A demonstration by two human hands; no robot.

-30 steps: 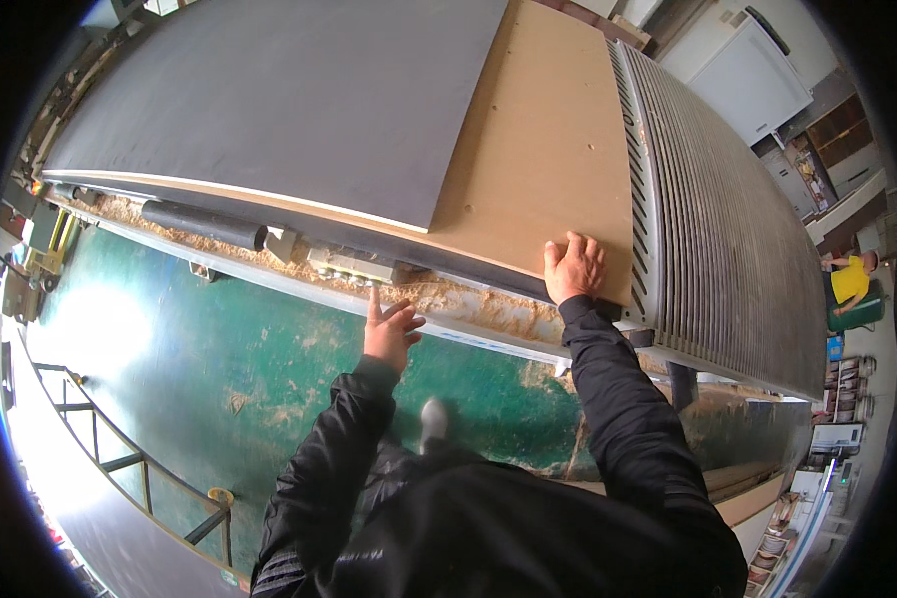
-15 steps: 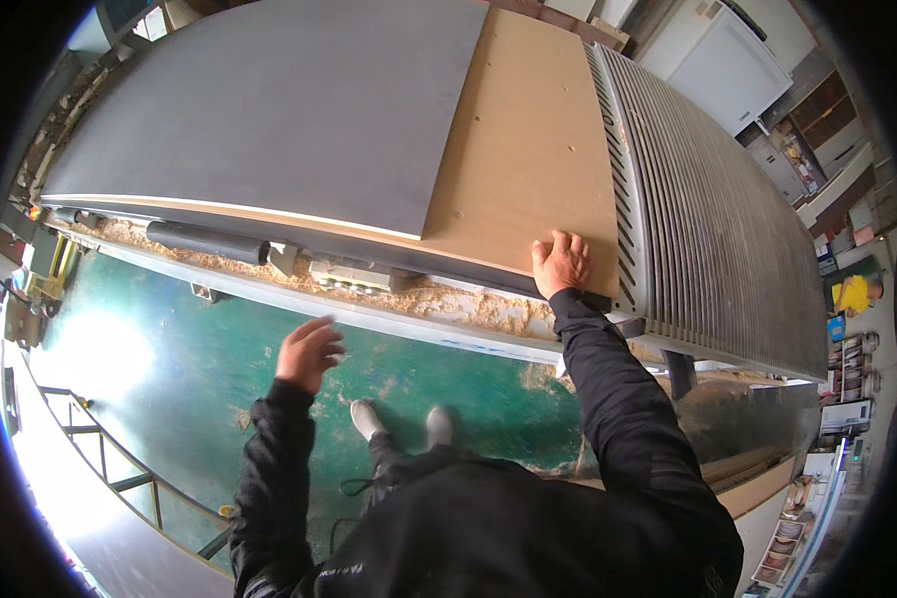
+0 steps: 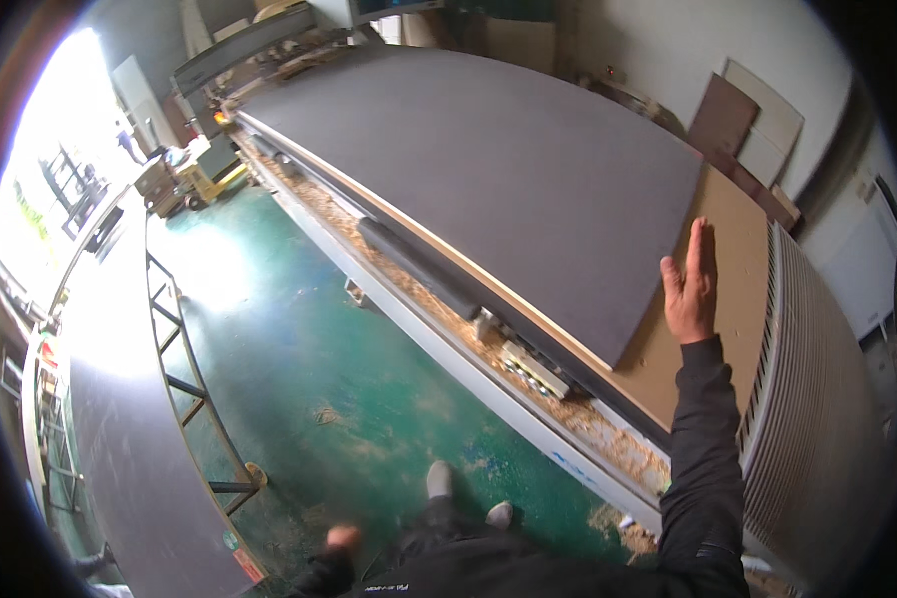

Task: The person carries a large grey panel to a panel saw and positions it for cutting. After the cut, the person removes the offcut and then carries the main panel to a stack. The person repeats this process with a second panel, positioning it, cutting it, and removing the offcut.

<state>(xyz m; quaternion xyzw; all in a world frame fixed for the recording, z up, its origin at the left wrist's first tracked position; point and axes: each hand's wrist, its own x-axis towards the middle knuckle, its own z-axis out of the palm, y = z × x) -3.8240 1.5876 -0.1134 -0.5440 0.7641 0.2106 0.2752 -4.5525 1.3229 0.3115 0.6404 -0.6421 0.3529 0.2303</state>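
My right hand (image 3: pixel 690 284) is stretched out with straight fingers and the thumb apart, over the tan board (image 3: pixel 720 214) beside the right edge of a large dark grey panel (image 3: pixel 478 169); whether it touches either is unclear. My left hand (image 3: pixel 343 536) is low at the bottom of the picture, blurred over the green floor, its fingers unreadable. The grey panel lies on the board, which rests on a long machine bed with a black roller (image 3: pixel 414 264) and sawdust along the near side.
A slatted roller section (image 3: pixel 812 369) adjoins at right. On the left stand a metal-framed trolley with a long grey sheet (image 3: pixel 149 468) and a yellow pallet jack (image 3: pixel 209 184). Sheets (image 3: pixel 723 110) lean on the back wall. A distant person (image 3: pixel 128 142) is near the bright doorway.
My view has swung left and up along the panel. My right hand has shifted from gripping the board's near edge to reaching farther over it, fingers straightened. My left hand has dropped lower.
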